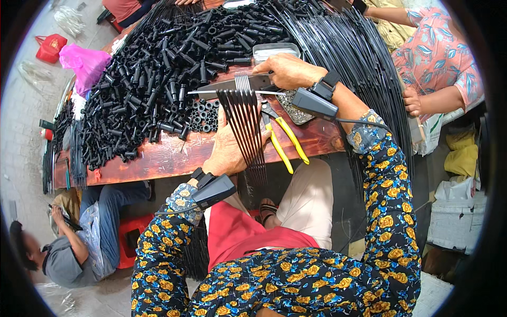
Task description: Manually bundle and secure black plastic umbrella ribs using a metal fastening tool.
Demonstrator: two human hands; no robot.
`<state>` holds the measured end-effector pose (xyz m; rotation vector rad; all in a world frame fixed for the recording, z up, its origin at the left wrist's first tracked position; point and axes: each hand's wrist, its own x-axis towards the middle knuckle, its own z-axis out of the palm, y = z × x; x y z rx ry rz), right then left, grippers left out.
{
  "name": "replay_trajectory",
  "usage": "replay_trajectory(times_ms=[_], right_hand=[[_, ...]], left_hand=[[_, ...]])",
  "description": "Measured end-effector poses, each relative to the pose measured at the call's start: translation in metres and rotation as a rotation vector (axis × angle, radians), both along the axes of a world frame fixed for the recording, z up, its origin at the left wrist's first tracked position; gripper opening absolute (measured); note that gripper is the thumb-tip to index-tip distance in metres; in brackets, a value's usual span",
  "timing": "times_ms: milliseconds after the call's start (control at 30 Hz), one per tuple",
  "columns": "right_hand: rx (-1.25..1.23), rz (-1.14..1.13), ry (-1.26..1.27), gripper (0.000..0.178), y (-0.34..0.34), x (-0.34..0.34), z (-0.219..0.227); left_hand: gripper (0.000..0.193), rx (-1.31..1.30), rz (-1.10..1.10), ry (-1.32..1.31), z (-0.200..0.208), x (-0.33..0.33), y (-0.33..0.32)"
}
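My left hand [226, 145] is closed around a fanned row of thin black rods [248, 129], their pale ends pointing away from me. Behind those ends lies a flat grey blade-like metal piece [224, 87] with a bright, thin white strip along its lower edge. My right hand [293, 71] is curled at the right end of this piece, over a dark part. What its fingers grip is hidden. Pliers with yellow handles [288, 140] rest beside the rods at the table's near edge. Small black rings [203, 116] lie left of my left hand.
A heap of black plastic tubes [153, 79] covers the table's left and middle. Long black rods [348, 58] are stacked at right. A metal tray [303, 119] holds small metal bits, behind it a pale container [274, 47]. Other people sit around; one's hand [412, 101] is at right.
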<state>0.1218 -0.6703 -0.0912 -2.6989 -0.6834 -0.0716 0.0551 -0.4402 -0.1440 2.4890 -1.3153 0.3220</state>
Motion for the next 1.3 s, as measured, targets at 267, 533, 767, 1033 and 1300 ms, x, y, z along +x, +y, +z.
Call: replay_trajectory(times_ms=[267, 533, 767, 1033, 1300], right_hand=[[-0.039, -0.048, 0.066, 0.05, 0.0, -0.005, 0.003], [-0.03, -0.048, 0.02, 0.048, -0.001, -0.004, 0.004], [0.12, -0.092, -0.031, 0.027, -0.014, 0.016, -0.016], [0.097, -0.052, 0.006, 0.024, -0.008, 0.018, -0.004], [0.17, -0.064, 0.03, 0.022, -0.008, 0.018, -0.007]], left_hand=[[0.065, 0.009, 0.042, -0.033, -0.006, 0.001, -0.001], [0.065, 0.044, 0.057, -0.049, -0.006, 0.0, -0.001], [0.064, 0.038, 0.048, -0.047, -0.003, -0.002, -0.003], [0.064, 0.017, 0.054, -0.042, -0.002, -0.002, -0.002], [0.067, 0.009, 0.033, -0.011, -0.005, 0.0, -0.002]])
